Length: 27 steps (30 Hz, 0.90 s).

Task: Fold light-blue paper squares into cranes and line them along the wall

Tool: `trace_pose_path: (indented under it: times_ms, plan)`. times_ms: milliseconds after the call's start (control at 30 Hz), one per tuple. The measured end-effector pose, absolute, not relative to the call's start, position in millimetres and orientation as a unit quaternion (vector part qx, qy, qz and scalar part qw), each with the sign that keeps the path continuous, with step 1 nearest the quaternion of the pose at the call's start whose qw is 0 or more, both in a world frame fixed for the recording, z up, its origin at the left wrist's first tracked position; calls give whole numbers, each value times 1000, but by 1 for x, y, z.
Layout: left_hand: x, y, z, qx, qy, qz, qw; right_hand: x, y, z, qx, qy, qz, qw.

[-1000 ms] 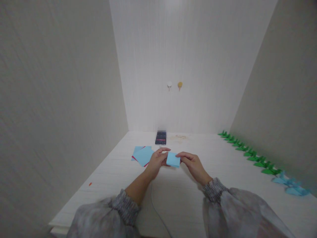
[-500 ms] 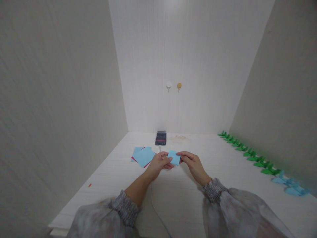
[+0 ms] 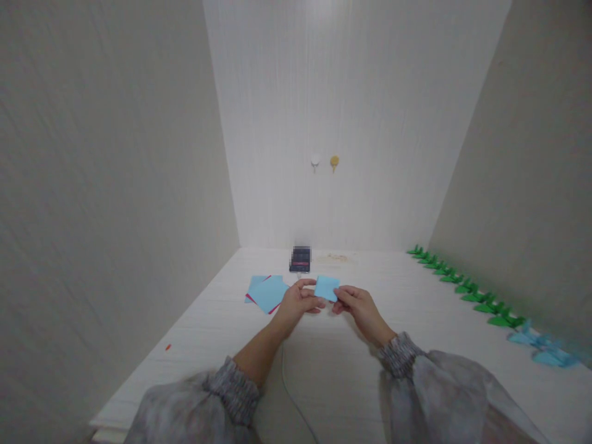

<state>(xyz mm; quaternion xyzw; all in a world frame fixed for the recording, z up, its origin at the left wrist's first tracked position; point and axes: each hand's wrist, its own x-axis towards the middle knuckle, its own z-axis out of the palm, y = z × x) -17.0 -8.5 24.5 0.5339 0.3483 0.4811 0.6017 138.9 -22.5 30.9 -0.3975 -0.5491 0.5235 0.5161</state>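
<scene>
Both hands are up over the middle of the white table, and they share one small folded piece of light blue paper. The left hand pinches its left edge between thumb and fingertips, and the right hand is closed on the lower right corner the same way. So both are gripping the paper, neither is open. The paper sits between the two hands and looks lifted a bit off the table, tilted toward the camera, though I can't tell for sure whether its bottom edge touches the surface. Both arms wear loose grey sleeves gathered at the wrist.

Just to the left of the left hand there's a small stack of paper sheets lying flat, blue on top with a red one peeking out underneath. Behind the hands, near the back wall, a dark phone lies on the table (its screen is blurred). A thin grey cable runs along the table between the arms toward the near edge. There's a faint brownish stain right of the phone.

Along the right wall a row of green folded paper figures lines up, with a few blue folded figures at the near end. A tiny red scrap sits near the left edge, and two little wall hooks, one white and one yellowish, are on the back wall.
</scene>
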Motion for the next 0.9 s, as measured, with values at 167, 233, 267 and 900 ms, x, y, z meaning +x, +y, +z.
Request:
trace_pose_path:
  times_ms: [167,233,267,900]
  plan:
    - [-17,-6,21,566,345,503,555,137,-23,27,-381,-568,552,477]
    - [-17,-5,21,566,346,511,546,137,-21,25,-378,-580,535,484]
    - [-16,-4,21,563,348,515,545,138,-20,24,-374,-591,513,497]
    - [-18,-9,32,575,338,474,574,146,-20,34,-388,-730,221,518]
